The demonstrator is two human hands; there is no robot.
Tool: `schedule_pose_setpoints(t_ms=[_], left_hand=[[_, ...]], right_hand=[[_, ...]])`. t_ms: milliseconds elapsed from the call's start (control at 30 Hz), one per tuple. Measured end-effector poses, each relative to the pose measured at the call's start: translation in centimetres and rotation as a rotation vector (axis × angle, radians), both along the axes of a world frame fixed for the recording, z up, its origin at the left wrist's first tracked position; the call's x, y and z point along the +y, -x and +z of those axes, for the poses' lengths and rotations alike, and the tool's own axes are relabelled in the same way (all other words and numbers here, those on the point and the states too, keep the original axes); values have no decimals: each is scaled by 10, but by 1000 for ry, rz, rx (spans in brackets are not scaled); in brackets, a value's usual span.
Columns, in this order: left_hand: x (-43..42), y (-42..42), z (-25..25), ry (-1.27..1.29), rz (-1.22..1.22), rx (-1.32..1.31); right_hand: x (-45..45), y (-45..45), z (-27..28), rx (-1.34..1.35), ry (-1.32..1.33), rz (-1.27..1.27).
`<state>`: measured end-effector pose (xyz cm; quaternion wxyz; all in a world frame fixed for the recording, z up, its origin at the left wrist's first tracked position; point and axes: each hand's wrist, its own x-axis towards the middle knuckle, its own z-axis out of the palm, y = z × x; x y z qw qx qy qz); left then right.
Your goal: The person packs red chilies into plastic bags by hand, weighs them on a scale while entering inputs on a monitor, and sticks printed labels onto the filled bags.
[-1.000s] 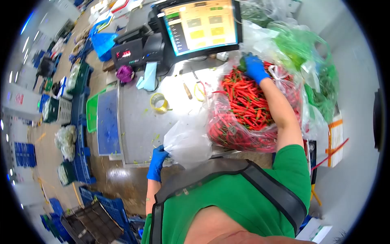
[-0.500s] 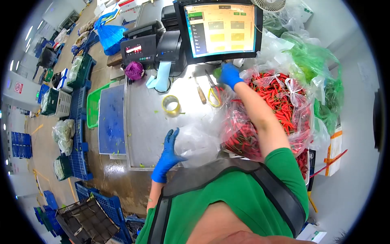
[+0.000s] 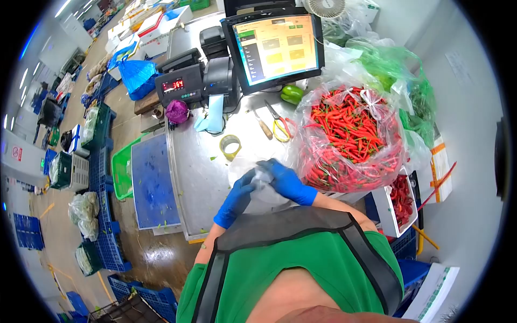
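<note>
- The fingertips of the left hand [image 3: 237, 197] and right hand [image 3: 284, 180] are partly hidden in the bunched film of the clear bag [image 3: 271, 200] held between them.
- The lower chillies [image 3: 331, 176] are blurred by crumpled plastic.
- The small print on the monitor [image 3: 277, 51] cannot be read.
- The contents of the blue bag [image 3: 138, 81] are concealed.
- The fan [image 3: 326, 6] is cut off by the top edge.
- The blue crate [image 3: 153, 299] is cut off by the bottom edge.
- The lettering on the wall sign [image 3: 17, 154] is too small to tell.

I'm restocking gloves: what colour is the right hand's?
The right glove is blue, clearest in the head view.
</note>
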<state>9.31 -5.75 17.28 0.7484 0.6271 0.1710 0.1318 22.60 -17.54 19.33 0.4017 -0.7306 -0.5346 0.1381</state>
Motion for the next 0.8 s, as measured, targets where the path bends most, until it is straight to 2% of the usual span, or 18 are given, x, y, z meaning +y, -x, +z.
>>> schedule_pose_setpoints(t_ms=[33,67,100,200,233,300,333,367,433,500,533,567,600,633,700,767,800], left_hand=[[-3,0,19,-229,-4,0],[-5,5,42,-36,-86,160],[-4,4,20,-240,-36,213],[14,9,-109,-894,71,427],[25,17,-131,-1151,68,527],[30,26,-112,-1116,-184,827],[28,21,-99,-1098,-304,962],[24,20,-91,-1130,-345,711],[11,31,-76,-1144,-405,218],[2,31,-51,-1355,-157,83],[-3,32,-40,-1446,-27,21],[-3,33,-32,-1477,111,131],[-6,28,-21,-1519,293,121],[-4,24,-17,-1589,296,303],[0,13,-25,-1519,291,678],[12,4,-39,-1389,320,868],[24,8,-47,-1302,412,558]], right_hand=[[-10,-5,-6,200,-177,-43],[-19,-12,-16,157,-270,-115],[-30,-19,-28,109,-357,-185],[-66,-18,-85,242,-314,-287],[-80,-18,-104,155,-214,-240],[-106,-13,-142,-5,-11,-166],[-108,-10,-149,-91,203,-124],[-111,-10,-153,-110,355,-45],[-110,-13,-49,-65,317,122],[-109,-57,24,151,335,-14],[-112,-81,65,-87,398,-113],[-114,-108,91,-328,457,-207],[-114,-138,89,-471,665,-246],[-115,-165,80,-616,874,-281],[-122,-212,47,-599,855,-246],[-118,-249,30,-539,842,-207],[-113,-266,26,-486,832,-188]])
